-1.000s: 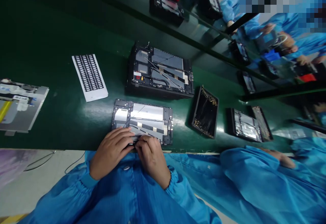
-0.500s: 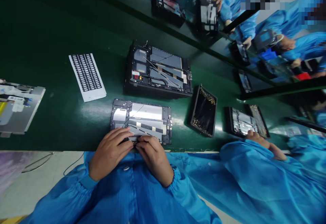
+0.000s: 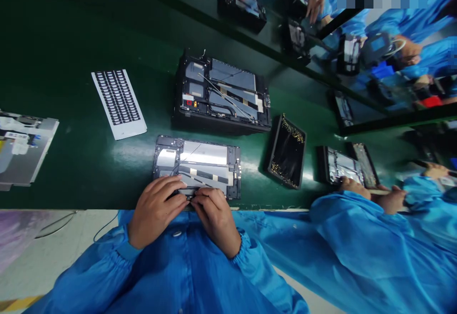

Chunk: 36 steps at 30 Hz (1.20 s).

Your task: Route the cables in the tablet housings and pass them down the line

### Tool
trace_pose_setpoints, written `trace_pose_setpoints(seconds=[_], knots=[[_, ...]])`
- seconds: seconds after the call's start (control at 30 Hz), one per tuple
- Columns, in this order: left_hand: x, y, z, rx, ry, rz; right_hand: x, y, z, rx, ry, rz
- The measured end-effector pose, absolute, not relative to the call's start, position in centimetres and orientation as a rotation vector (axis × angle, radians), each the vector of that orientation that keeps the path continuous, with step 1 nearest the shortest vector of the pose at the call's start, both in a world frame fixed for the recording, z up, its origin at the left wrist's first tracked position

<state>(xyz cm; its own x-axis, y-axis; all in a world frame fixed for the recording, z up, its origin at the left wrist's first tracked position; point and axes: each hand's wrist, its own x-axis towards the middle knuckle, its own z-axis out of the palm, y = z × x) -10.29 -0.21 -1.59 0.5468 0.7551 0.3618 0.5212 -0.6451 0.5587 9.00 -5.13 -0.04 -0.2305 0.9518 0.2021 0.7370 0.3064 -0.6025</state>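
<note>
An opened tablet chassis point(image 3: 198, 164) with silver shielding and thin cables lies flat on the green bench point(image 3: 71, 157) at its near edge. My left hand point(image 3: 157, 209) rests on the chassis's near edge, fingers curled and pressing down. My right hand point(image 3: 214, 216) sits beside it, fingertips pinched together against the same edge, touching my left fingertips. What the pinch holds is too small to make out. Both wrists are in blue sleeves.
A second open tablet point(image 3: 221, 95) in a black tray lies behind. A white sheet of black stickers point(image 3: 118, 103) is at the left, a silver panel point(image 3: 21, 150) further left. A black tray point(image 3: 287, 151) of small gold parts stands right. A co-worker's hands point(image 3: 357, 188) work on another unit.
My hands stay on the chassis's near edge, almost unmoved. The co-worker's hands at the right have come onto their unit. People across the line have shifted trays.
</note>
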Motion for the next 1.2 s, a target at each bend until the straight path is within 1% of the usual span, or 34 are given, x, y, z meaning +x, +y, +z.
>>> trace_pose_setpoints(seconds=[0.37, 0.57, 0.73, 0.83, 0.97, 1.07, 1.13, 1.2], knots=[[-10.4, -0.2, -2.0, 2.412, 1.026, 0.887, 8.8, -5.5, -0.4, -1.497, -2.051, 0.488], [-10.4, -0.3, -2.1, 2.405, 1.032, 0.865, 8.4, -5.8, -1.1, -1.506, -1.938, 0.453], [-10.8, -0.1, -1.9, 2.388, 0.995, 0.817, 9.1, -6.4, -2.0, -1.406, -1.966, 0.412], [-11.0, 0.1, -2.2, 2.384, 0.957, 0.801, 9.6, -6.8, -2.7, -1.347, -2.047, 0.337], [-10.9, -0.2, -2.4, 2.372, 0.966, 0.805, 9.7, -7.3, -3.3, -1.308, -2.186, 0.139], [-11.0, -0.5, -1.6, 2.341, 0.973, 0.788, 9.7, -7.1, -2.0, -1.3, -2.271, 0.074], [-11.8, 0.2, -0.6, 2.304, 0.976, 0.794, 9.7, -6.0, -0.4, -1.311, -2.319, 0.161], [-13.4, 2.1, 0.2, 2.269, 1.088, 0.853, 9.2, -3.8, 1.4, -1.291, -2.348, 0.294]])
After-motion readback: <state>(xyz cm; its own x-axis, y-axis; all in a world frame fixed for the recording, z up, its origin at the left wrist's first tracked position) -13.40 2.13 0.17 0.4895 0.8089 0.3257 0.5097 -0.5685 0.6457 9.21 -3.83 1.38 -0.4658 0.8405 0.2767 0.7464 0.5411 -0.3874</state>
